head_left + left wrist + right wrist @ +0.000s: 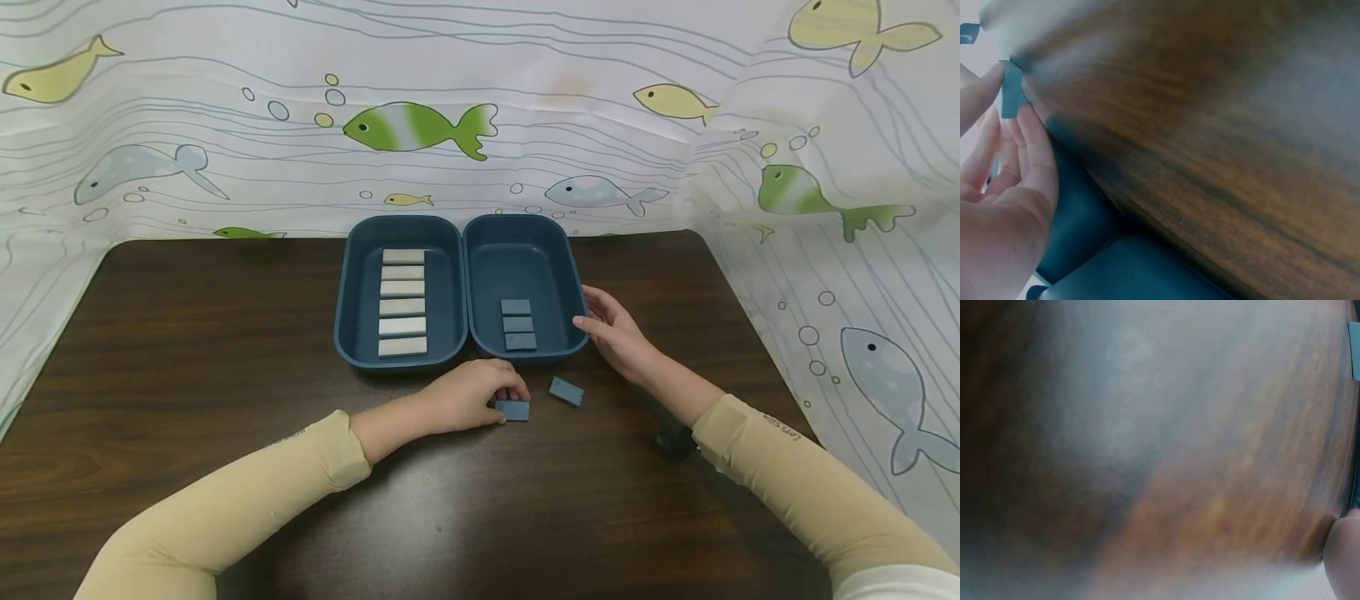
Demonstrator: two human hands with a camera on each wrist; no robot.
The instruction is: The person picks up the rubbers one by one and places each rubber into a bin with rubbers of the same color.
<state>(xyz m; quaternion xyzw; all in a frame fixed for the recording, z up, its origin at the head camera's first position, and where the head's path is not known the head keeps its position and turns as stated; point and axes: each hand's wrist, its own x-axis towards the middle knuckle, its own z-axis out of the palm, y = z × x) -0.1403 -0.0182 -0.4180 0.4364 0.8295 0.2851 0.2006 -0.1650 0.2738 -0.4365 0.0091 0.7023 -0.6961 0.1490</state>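
Between the thumb and fingers of my left hand point(465, 398) is a small blue rectangular tile point(514, 411), pinched at the table surface in front of the boxes. The left wrist view also shows this tile point(1011, 90) between thumb and fingertips. My right hand point(618, 340) grips the right side of the right blue box point(525, 265), its thumb over the rim and its other fingers partly hidden outside the wall. Three blue tiles point(517, 324) lie in a column inside that box. Another blue tile point(566, 392) lies tilted on the table between my hands.
The left blue box point(360, 292) adjoins the right one and holds a column of several white tiles point(402, 288). Behind the dark wooden table point(225, 350) hangs a white curtain point(525, 50) printed with fish. A small dark object point(673, 444) is under the right forearm.
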